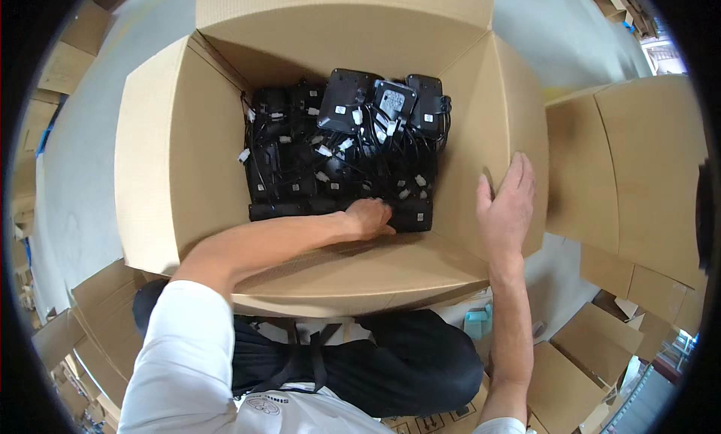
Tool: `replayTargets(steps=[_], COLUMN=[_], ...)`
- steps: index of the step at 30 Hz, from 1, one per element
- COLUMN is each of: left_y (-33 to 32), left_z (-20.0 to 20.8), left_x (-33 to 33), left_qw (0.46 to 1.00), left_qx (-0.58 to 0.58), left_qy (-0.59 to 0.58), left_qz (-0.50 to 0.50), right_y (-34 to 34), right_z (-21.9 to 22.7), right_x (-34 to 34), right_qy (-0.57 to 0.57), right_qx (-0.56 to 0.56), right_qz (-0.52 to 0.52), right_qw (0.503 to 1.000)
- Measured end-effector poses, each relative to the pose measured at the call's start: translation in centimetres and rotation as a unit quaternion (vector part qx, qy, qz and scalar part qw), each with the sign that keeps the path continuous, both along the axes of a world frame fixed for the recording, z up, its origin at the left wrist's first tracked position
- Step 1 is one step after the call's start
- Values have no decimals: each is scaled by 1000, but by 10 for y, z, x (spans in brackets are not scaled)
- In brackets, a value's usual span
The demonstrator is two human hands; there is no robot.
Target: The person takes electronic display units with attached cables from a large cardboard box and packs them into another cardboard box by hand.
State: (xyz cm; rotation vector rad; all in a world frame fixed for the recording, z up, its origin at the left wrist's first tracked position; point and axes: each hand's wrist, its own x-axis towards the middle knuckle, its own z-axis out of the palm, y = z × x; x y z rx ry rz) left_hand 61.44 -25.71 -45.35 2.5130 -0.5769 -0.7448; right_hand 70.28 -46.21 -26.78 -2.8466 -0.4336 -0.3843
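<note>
A large open cardboard box (360, 272) holds several black flat plastic devices with black cables and small white connectors. My left hand (368, 219) reaches down into the box at the near row, fingers curled against a black device (413, 216); its fingertips are partly hidden, so what lies in them does not show. On the right wall's top edge rests my right hand (509, 209), fingers stretched out along the flap and thumb apart on the inner side. Toward the far side, a black device (347, 102) lies tilted on the others, beside a smaller one (393, 103) and another (426, 107).
The box's flaps are folded outward. Another cardboard box (653, 156) stands close by on the right, with open cartons (586, 351) at the lower right. More cartons (75, 51) line the left. My knees are against the near side of the box.
</note>
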Motion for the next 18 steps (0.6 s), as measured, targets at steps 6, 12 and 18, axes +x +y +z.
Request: replayTargets(steps=[6, 12, 18], left_y=[100, 123, 153], left_z=[65, 30, -10], left_x=[70, 97, 111], left_qw=[936, 946, 935], left_qx=[-15, 94, 142], left_qy=[-284, -278, -302], left_qz=[209, 135, 121], right_y=[80, 133, 150], right_z=[-5, -143, -151], right_x=[16, 60, 70], right_qy=[64, 68, 93], right_qx=[-175, -243, -235], right_qz=[230, 166, 231], right_qw=[955, 953, 940])
